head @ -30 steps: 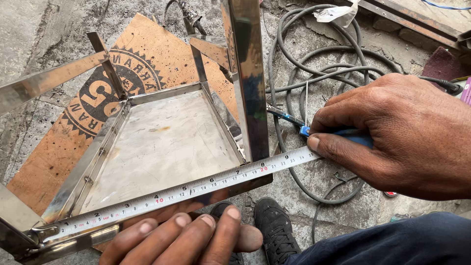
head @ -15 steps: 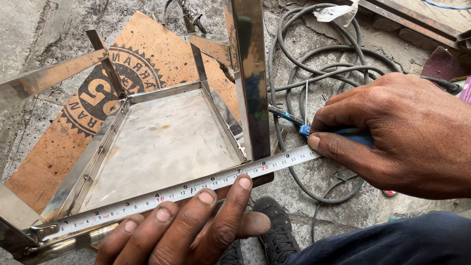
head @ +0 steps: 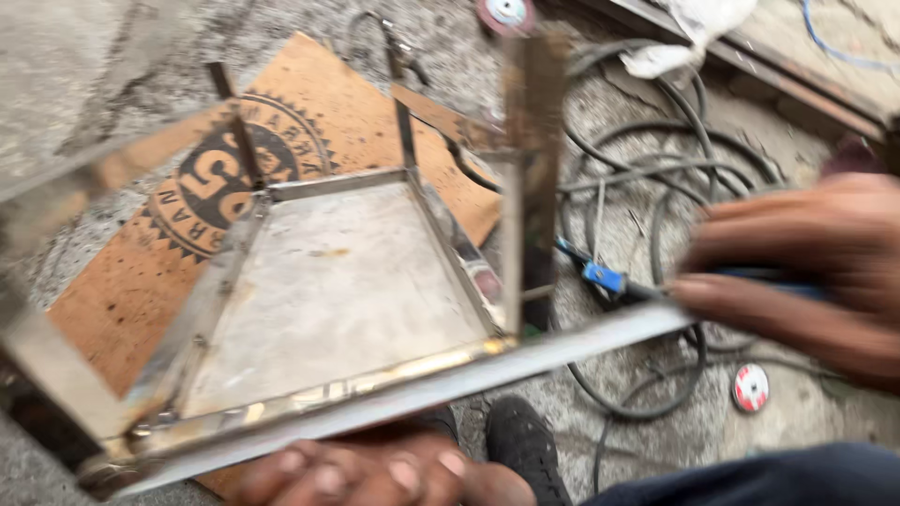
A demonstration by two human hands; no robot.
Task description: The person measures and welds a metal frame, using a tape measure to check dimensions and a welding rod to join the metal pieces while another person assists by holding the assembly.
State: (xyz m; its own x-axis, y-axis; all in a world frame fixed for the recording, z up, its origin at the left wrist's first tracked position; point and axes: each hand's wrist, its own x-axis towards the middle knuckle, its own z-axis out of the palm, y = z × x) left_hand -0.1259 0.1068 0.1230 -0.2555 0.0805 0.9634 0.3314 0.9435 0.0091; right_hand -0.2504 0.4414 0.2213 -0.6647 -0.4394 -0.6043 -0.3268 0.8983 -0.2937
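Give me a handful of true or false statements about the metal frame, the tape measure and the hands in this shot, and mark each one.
1. A tape measure lies along the near edge of the metal frame. True.
2. The right hand is empty. False: it holds a blue-tipped marker at the tape's end.
3. The left hand is under the frame's near edge. True.
4. The frame rests on green grass. False: brown printed cardboard on rough concrete lies beneath it.
5. Black cables coil on the ground right of the frame. True.
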